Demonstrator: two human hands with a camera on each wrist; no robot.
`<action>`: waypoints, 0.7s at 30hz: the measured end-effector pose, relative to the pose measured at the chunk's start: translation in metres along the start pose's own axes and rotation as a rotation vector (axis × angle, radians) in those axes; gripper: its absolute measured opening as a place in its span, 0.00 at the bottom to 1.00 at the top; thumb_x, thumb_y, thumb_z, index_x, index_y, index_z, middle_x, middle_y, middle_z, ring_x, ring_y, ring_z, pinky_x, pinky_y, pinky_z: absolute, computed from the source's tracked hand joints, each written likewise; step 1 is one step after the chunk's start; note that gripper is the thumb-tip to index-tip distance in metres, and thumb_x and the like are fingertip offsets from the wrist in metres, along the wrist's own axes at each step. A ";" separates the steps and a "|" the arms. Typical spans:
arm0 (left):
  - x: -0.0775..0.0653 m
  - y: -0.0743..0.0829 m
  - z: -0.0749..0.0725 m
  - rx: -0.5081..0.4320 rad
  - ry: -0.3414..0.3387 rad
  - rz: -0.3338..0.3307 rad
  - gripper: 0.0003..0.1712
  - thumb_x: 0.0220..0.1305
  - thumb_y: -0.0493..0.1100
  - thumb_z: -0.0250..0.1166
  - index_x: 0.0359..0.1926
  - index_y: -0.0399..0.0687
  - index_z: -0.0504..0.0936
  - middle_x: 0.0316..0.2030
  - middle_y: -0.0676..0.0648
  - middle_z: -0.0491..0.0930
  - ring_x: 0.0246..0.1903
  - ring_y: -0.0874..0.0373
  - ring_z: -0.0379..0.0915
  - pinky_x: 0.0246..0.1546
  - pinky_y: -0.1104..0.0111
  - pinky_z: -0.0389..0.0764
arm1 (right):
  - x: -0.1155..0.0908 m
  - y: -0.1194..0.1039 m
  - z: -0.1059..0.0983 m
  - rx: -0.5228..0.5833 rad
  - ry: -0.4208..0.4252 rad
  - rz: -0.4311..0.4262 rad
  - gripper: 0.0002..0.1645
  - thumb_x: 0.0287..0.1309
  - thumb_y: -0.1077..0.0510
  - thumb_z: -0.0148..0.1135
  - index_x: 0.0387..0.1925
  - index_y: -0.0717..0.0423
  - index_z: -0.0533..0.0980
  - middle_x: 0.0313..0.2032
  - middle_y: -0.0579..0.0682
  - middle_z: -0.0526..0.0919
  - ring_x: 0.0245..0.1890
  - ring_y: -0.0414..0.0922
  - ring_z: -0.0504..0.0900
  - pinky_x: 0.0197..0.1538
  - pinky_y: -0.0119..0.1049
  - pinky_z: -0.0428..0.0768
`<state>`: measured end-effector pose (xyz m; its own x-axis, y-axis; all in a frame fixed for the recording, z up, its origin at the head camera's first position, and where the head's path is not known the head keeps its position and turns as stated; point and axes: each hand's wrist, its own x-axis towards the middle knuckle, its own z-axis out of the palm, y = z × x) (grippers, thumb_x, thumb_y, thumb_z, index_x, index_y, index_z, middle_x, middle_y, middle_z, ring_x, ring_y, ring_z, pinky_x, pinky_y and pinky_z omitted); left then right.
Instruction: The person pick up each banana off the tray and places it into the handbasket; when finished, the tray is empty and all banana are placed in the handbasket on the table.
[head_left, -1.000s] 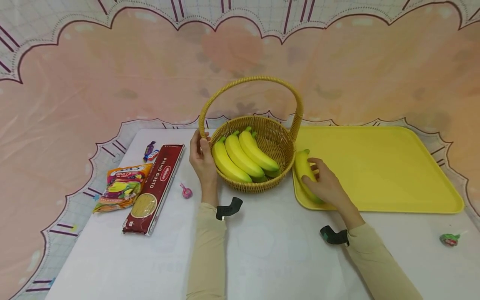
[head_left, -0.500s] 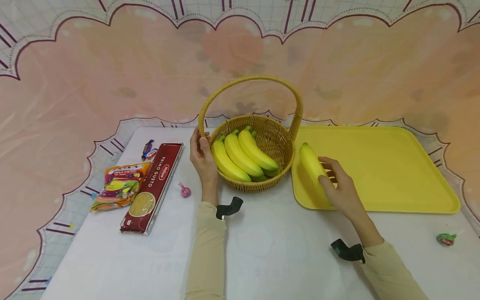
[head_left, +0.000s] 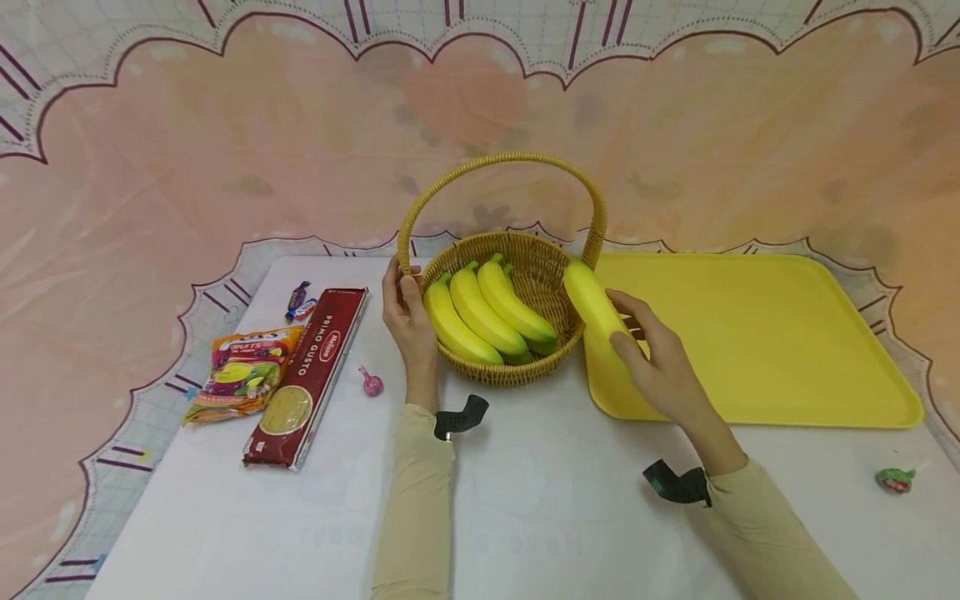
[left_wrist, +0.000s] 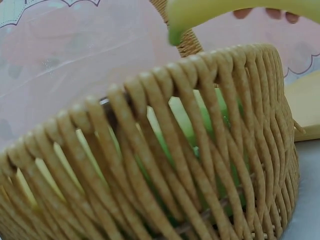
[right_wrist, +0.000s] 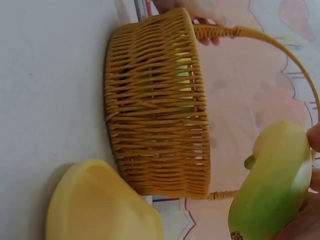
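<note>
A wicker basket (head_left: 491, 372) with a tall arched handle stands mid-table, with several yellow bananas (head_left: 480, 312) lying in its left part. At the basket's left side my left hand (head_left: 409, 329) holds it where the handle meets the rim. My right hand (head_left: 663, 362) grips a single banana (head_left: 592, 300), raised at the basket's right rim and over the tray's left end. In the right wrist view, that banana (right_wrist: 275, 180) is clear of the table, and the basket wall (right_wrist: 157, 110) stands beyond it. Through the weave in the left wrist view, green banana ends (left_wrist: 225, 115) show.
A yellow tray (head_left: 765, 333) lies right of the basket. To the left are a red spaghetti packet (head_left: 318, 358), an orange candy bag (head_left: 243, 371) and small wrapped sweets (head_left: 298, 300). A pink sweet (head_left: 371, 383) lies near my left wrist; a green one (head_left: 896, 480) lies far right.
My right hand has lifted the banana off the tray, first drawing back to the right, then moving left and up to the basket's right rim. My left hand has stayed at the basket.
</note>
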<state>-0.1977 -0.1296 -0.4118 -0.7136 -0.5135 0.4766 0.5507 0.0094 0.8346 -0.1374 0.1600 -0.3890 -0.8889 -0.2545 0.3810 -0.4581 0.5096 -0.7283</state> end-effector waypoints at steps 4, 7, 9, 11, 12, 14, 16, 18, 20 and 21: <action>0.000 0.001 0.001 -0.001 0.007 0.000 0.21 0.73 0.36 0.44 0.63 0.33 0.66 0.43 0.40 0.74 0.50 0.38 0.69 0.59 0.54 0.70 | 0.018 -0.004 0.006 0.017 -0.035 -0.012 0.28 0.69 0.57 0.49 0.69 0.53 0.60 0.61 0.55 0.72 0.51 0.51 0.74 0.52 0.38 0.70; -0.001 0.001 0.001 -0.002 0.005 0.008 0.21 0.73 0.35 0.44 0.63 0.33 0.66 0.45 0.33 0.73 0.48 0.45 0.71 0.59 0.50 0.69 | 0.034 -0.006 0.010 0.030 -0.056 -0.022 0.29 0.69 0.54 0.48 0.69 0.52 0.59 0.62 0.54 0.71 0.53 0.52 0.73 0.53 0.45 0.70; -0.001 0.002 0.000 -0.004 0.001 0.015 0.21 0.73 0.35 0.44 0.63 0.32 0.66 0.46 0.28 0.72 0.47 0.54 0.73 0.59 0.48 0.68 | 0.043 -0.007 0.014 0.045 -0.065 -0.027 0.29 0.69 0.54 0.49 0.69 0.50 0.59 0.62 0.54 0.71 0.54 0.52 0.72 0.52 0.47 0.70; -0.002 0.001 0.000 0.000 -0.001 0.015 0.21 0.73 0.35 0.44 0.64 0.32 0.65 0.46 0.27 0.71 0.46 0.61 0.72 0.59 0.46 0.67 | 0.051 -0.007 0.018 0.066 -0.083 -0.026 0.29 0.69 0.53 0.49 0.69 0.48 0.59 0.61 0.53 0.71 0.54 0.52 0.72 0.53 0.47 0.70; -0.002 0.001 0.000 0.004 -0.001 0.014 0.21 0.73 0.36 0.44 0.64 0.33 0.66 0.46 0.27 0.71 0.45 0.62 0.72 0.59 0.46 0.67 | 0.055 -0.006 0.020 0.075 -0.091 -0.023 0.30 0.69 0.53 0.50 0.69 0.48 0.59 0.61 0.53 0.71 0.54 0.52 0.72 0.53 0.47 0.70; -0.002 0.001 0.000 0.007 -0.001 0.009 0.21 0.73 0.36 0.44 0.64 0.33 0.66 0.46 0.29 0.71 0.47 0.58 0.72 0.59 0.46 0.67 | 0.061 -0.005 0.024 0.080 -0.109 -0.015 0.30 0.68 0.53 0.50 0.70 0.49 0.58 0.62 0.54 0.70 0.55 0.52 0.72 0.54 0.48 0.70; -0.002 0.001 0.000 0.007 -0.001 0.009 0.21 0.73 0.36 0.44 0.64 0.33 0.65 0.45 0.30 0.72 0.48 0.48 0.72 0.59 0.47 0.67 | 0.068 -0.003 0.027 0.062 -0.122 0.004 0.31 0.68 0.51 0.50 0.70 0.49 0.58 0.64 0.54 0.69 0.57 0.53 0.72 0.56 0.49 0.70; -0.001 0.002 0.000 0.005 0.003 0.006 0.21 0.73 0.35 0.43 0.64 0.32 0.65 0.44 0.33 0.73 0.49 0.38 0.70 0.59 0.47 0.67 | 0.074 -0.003 0.031 0.039 -0.131 0.027 0.32 0.68 0.50 0.50 0.70 0.50 0.58 0.65 0.53 0.68 0.58 0.53 0.71 0.57 0.50 0.71; -0.001 0.003 0.001 -0.001 0.009 0.006 0.21 0.73 0.35 0.43 0.64 0.32 0.65 0.44 0.35 0.74 0.50 0.33 0.67 0.59 0.47 0.67 | 0.081 -0.004 0.034 0.016 -0.141 0.053 0.31 0.67 0.48 0.50 0.69 0.49 0.59 0.65 0.53 0.68 0.61 0.53 0.70 0.59 0.51 0.71; -0.001 0.003 0.001 -0.002 0.013 0.004 0.21 0.73 0.35 0.43 0.64 0.32 0.65 0.43 0.35 0.74 0.50 0.33 0.68 0.59 0.47 0.67 | 0.085 -0.005 0.035 0.008 -0.148 0.066 0.31 0.67 0.48 0.51 0.69 0.49 0.60 0.65 0.53 0.68 0.61 0.53 0.70 0.59 0.51 0.71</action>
<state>-0.1961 -0.1284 -0.4096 -0.7057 -0.5244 0.4765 0.5543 0.0103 0.8322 -0.2111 0.1073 -0.3731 -0.9082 -0.3394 0.2447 -0.3984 0.5227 -0.7537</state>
